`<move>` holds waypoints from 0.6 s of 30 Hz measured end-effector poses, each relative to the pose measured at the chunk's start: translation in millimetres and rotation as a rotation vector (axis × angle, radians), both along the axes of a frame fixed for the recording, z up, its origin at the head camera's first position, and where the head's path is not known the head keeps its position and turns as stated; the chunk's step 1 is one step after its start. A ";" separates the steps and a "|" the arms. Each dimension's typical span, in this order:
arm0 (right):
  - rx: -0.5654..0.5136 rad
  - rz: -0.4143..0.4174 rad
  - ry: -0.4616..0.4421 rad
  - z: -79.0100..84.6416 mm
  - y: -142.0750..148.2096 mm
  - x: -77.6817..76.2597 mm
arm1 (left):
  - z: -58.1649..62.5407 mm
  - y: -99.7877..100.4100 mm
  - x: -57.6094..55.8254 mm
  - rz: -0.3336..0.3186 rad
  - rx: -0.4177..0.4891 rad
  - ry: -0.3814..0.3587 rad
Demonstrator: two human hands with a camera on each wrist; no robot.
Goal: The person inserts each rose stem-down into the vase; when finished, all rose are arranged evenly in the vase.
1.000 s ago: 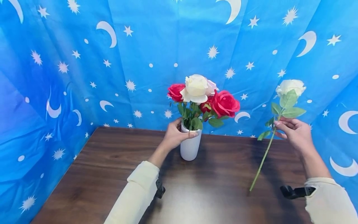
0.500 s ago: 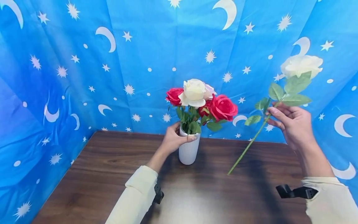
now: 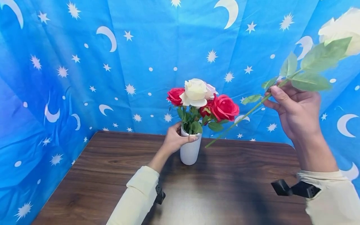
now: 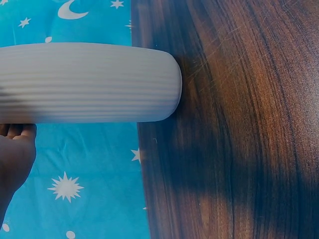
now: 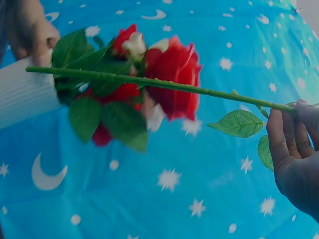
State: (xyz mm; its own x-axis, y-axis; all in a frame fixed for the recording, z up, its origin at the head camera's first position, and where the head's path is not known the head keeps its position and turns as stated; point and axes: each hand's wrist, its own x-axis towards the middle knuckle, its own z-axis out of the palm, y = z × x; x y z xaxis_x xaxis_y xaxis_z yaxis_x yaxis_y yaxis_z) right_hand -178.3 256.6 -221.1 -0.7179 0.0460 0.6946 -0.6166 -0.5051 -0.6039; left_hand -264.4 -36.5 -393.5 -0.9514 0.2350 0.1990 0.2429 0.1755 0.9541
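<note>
A white ribbed vase [image 3: 190, 151] stands upright on the table, holding several red roses [image 3: 225, 107], a cream rose [image 3: 194, 90] and a pale pink one partly hidden behind it. My left hand [image 3: 175, 139] grips the vase near its rim, thumb across the front. In the left wrist view, the vase [image 4: 94, 84] lies sideways across the picture with the left hand [image 4: 17, 154] at its side. My right hand [image 3: 298, 109] pinches the stem of a separate white rose [image 3: 341, 31], raised at the right. Its stem slants down left, the tip close to the vase's right side.
The dark wooden table [image 3: 112, 181] spreads under both arms. Blue cloth [image 3: 140, 56] with white moons and stars hangs behind and at both sides. A black wrist camera [image 3: 295, 189] is strapped at the right sleeve.
My right hand has risen with the white rose, tilting it so the bloom moves up and right and the stem tip swings left toward the vase. The left hand stays on the vase.
</note>
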 end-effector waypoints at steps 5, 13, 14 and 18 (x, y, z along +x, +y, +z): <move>0.003 -0.002 0.051 15.2 -17.6 2.6 | -2.0 -1.4 -1.1 -0.014 0.021 0.015; -0.022 -0.040 0.063 28.0 -49.7 5.4 | -4.4 -3.7 1.3 -0.006 0.017 0.012; 0.002 -0.077 0.057 29.1 -53.5 5.6 | -4.0 -3.4 1.3 -0.001 0.010 0.009; 0.114 -0.218 -0.004 31.9 -65.3 4.1 | -0.5 -0.3 -1.0 0.002 0.006 0.007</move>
